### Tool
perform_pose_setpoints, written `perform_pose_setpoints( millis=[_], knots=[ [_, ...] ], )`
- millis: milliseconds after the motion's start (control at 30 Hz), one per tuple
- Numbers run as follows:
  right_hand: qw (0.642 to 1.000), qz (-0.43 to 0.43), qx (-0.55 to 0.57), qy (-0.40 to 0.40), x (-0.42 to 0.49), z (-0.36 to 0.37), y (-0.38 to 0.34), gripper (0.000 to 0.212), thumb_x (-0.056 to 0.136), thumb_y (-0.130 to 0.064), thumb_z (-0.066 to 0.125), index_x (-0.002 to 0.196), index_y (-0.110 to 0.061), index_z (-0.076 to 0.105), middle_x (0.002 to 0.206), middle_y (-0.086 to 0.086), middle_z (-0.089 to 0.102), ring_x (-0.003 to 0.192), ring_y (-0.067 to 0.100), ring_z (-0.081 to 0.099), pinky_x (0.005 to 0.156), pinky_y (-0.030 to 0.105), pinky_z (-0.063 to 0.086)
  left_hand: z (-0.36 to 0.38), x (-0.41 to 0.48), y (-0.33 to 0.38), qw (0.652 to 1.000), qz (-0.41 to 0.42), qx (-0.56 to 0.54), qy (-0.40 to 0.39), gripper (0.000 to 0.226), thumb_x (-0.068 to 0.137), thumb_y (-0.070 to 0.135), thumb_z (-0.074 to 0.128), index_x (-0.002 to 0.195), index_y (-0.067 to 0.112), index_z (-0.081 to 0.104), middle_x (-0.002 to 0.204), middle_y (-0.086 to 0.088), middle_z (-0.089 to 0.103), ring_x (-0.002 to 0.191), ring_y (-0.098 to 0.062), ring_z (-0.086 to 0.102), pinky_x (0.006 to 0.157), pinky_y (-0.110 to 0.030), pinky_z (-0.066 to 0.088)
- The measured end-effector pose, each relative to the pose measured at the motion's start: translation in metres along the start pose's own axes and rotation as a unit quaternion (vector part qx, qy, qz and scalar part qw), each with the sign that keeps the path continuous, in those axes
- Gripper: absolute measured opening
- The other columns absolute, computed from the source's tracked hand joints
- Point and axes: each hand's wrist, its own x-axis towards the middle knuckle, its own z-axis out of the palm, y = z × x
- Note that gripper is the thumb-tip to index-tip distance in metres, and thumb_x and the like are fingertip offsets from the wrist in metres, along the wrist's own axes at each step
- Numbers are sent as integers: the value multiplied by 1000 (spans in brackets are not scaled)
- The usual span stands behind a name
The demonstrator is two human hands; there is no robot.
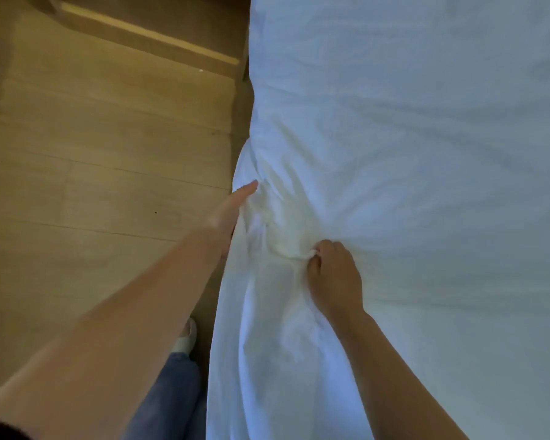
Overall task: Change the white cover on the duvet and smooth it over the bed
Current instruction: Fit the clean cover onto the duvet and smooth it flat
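The white duvet cover spreads over the bed and fills the right side of the view, hanging down along the bed's left edge. My left hand reaches along that hanging edge, one finger stretched out on top while the others are hidden in the gathered cloth. My right hand lies on the cover a little to the right, fingers curled and pinching a bunched fold of the fabric. Creases radiate from the spot between the two hands.
A wooden floor runs along the left of the bed. A low wooden furniture edge crosses the top left. My jeans leg and a light slipper stand close against the bedside.
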Motion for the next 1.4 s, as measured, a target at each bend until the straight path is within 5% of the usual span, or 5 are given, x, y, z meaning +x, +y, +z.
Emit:
perform_pose_setpoints(
  millis=[500, 733, 1133, 1300, 1400],
  knots=[
    [988, -103, 49, 108, 133, -51, -50, 48, 84, -28, 53, 129, -11, 51, 142, 17, 38, 131, 30, 31, 103, 40, 20, -9, 16, 10, 913, 184, 149, 332, 15, 74, 9, 77, 73, 12, 62, 55, 11, 58, 61, -14, 57, 45, -20, 40],
    [987, -140, -60, 43, 187, -52, -46, 58, 85, -31, 56, 139, -15, 45, 152, 11, 31, 140, 33, 25, 109, 56, 9, 13, 98, 89, 994, -37, -101, 27, 34, 63, 48, 77, 64, 16, 66, 53, 1, 53, 44, -15, 50, 48, -25, 44],
    [988, -104, 82, 79, 248, -94, -84, 74, 78, -52, 30, 146, -23, 32, 157, 5, 19, 144, 26, 11, 111, 44, 0, 49, 108, 229, 982, 103, -135, -79, 60, 67, 46, 73, 116, 12, 67, 116, -15, 67, 107, -29, 64, 91, -41, 51],
    [981, -75, 100, 145, 282, -111, -116, 68, 85, -59, 34, 146, -29, 31, 155, 9, 23, 142, 31, 15, 108, 59, 9, 9, 93, 259, 972, 188, 21, 139, 20, 61, 17, 84, 78, 13, 74, 73, -2, 73, 68, -25, 71, 47, -21, 52],
    [995, -76, -47, -46, 293, -91, -133, 70, 92, -58, 36, 151, -30, 10, 160, 4, -3, 146, 30, -7, 110, 59, -4, -1, 127, 263, 920, 134, 209, 302, 19, 75, 11, 75, 83, 4, 59, 72, -9, 63, 71, -28, 60, 54, -28, 52]
  ],
)
